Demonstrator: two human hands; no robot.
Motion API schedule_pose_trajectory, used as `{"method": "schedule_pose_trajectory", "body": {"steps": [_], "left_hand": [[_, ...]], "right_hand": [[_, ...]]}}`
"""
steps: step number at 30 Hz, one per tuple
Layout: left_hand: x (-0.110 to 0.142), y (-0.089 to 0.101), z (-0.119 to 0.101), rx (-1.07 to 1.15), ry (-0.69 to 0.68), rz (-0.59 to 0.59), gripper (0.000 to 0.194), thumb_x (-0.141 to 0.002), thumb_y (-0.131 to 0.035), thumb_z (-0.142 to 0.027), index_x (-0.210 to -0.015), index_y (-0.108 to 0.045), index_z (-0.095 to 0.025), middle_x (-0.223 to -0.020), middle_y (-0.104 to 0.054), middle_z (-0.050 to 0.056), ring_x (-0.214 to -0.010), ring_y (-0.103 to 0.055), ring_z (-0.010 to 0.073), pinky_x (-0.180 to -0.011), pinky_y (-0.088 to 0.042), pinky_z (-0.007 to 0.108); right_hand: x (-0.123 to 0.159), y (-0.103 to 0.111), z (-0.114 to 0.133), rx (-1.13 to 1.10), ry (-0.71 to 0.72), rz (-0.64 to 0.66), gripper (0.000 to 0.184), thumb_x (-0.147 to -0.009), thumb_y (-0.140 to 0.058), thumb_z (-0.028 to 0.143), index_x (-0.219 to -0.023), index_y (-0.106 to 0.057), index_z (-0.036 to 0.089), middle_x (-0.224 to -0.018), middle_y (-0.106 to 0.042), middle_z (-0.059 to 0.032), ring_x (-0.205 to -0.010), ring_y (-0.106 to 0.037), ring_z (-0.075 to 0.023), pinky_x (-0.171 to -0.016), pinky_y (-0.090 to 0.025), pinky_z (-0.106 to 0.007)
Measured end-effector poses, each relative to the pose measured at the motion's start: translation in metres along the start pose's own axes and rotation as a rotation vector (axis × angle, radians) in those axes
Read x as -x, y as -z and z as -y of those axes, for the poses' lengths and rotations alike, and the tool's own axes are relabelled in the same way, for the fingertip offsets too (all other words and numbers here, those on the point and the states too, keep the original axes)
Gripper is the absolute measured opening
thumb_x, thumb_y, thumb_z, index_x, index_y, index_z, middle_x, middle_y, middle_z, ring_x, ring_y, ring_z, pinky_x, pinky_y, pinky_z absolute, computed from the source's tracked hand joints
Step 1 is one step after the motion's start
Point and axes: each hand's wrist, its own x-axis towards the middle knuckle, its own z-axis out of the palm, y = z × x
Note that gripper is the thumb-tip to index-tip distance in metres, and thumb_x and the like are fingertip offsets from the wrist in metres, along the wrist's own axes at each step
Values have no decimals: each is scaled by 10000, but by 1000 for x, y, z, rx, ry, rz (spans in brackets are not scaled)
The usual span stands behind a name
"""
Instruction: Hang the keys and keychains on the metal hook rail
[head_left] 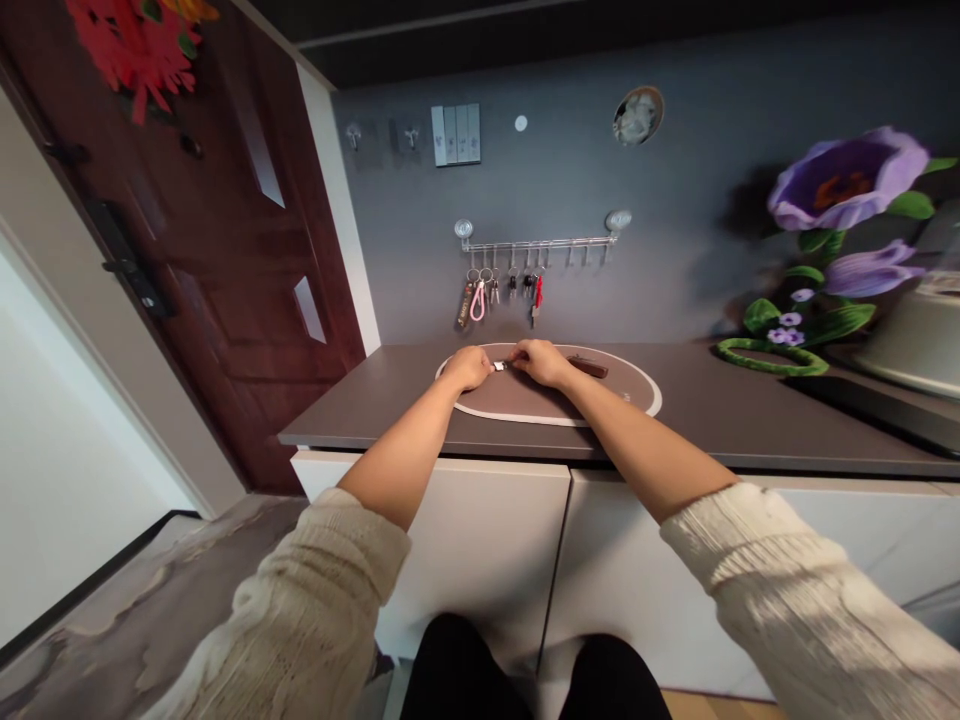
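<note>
My left hand (469, 368) rests over the left part of an oval brown mat with a pale rim (517, 418). Its fingers pinch one end of a small shiny white-and-dark piece (499, 366), too small to name for certain. From the other side, my right hand (541, 362) bends down with its fingertips closed at the dark end of the same piece. Just right of that hand lies a long dark brown object (589, 367) on the mat, partly hidden behind the wrist.
Several keys (514, 285) hang from a clear hook rail (540, 243) on the grey wall. A purple artificial flower (847, 190) and a pale round-bodied object (915, 335) stand at the right of the counter (360, 400). A dark red door (225, 250) is at left.
</note>
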Motion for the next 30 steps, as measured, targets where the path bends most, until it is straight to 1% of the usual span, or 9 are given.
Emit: {"method": "schedule_pose_trajectory", "body": {"steps": [7, 13, 15, 18, 21, 23, 25, 27, 30], "left_hand": [[-3, 0, 1, 86, 56, -65, 162, -747, -554, -245, -745, -662, -124, -777, -661, 75, -693, -554, 123, -654, -386, 216], [-5, 1, 1, 184, 107, -174, 115, -742, -535, -199, -734, -638, -149, -831, -666, 62, -747, -565, 134, -687, -402, 227], [-7, 1, 1, 231, 119, -226, 116, -751, -528, -202, -760, -633, -155, -844, -666, 58, -750, -567, 132, -702, -408, 231], [-9, 1, 2, 294, 112, -303, 127, -768, -517, -214, -795, -625, -153, -837, -663, 57, -733, -568, 129, -704, -414, 238], [-11, 1, 2, 346, 75, -375, 120, -773, -513, -209, -782, -615, -148, -814, -659, 52, -728, -569, 125, -702, -415, 235], [-11, 2, 1, 377, 48, -419, 110, -772, -515, -202, -765, -610, -145, -794, -655, 46, -721, -567, 121, -702, -416, 231], [-11, 3, 0, 410, 28, -455, 100, -768, -517, -189, -752, -604, -142, -784, -651, 42, -712, -563, 118, -700, -415, 228], [-10, 5, -2, 448, 11, -480, 93, -766, -517, -179, -747, -599, -139, -781, -647, 40, -708, -560, 116, -693, -414, 223], [-9, 7, -6, 508, -17, -504, 85, -764, -515, -165, -740, -591, -137, -767, -640, 32, -699, -555, 109, -684, -413, 214]], "right_hand": [[0, 0, 1, 168, 33, 24, 184, -608, -613, 9, -625, -650, 188, -631, -634, 4, -606, -529, -121, -630, -377, -217], [2, 4, 6, 276, 49, 56, 135, -682, -596, 94, -766, -666, 173, -776, -675, -26, -707, -579, -130, -689, -399, -212], [3, 5, 8, 304, 52, 44, 133, -710, -582, 131, -812, -662, 163, -825, -677, -40, -737, -582, -130, -708, -400, -215], [3, 5, 11, 265, 49, -19, 115, -720, -578, 159, -806, -654, 157, -811, -671, -42, -720, -574, -125, -709, -398, -221], [3, 2, 14, 93, 3, -78, 67, -711, -591, 181, -749, -638, 151, -705, -646, -21, -638, -543, -107, -660, -399, -218], [3, 0, 17, -138, -81, -70, 57, -722, -582, 186, -717, -616, 141, -622, -608, -8, -556, -506, -88, -591, -393, -208], [4, -1, 20, -435, -213, -6, 75, -748, -551, 168, -699, -593, 130, -584, -581, -5, -491, -472, -71, -525, -381, -197], [6, -2, 24, -699, -343, 96, 108, -772, -509, 127, -693, -582, 117, -597, -582, -17, -467, -466, -60, -493, -381, -188], [7, -2, 28, -923, -453, 209, 166, -799, -446, 71, -709, -582, 101, -619, -588, -33, -471, -477, -52, -488, -401, -173]]}}
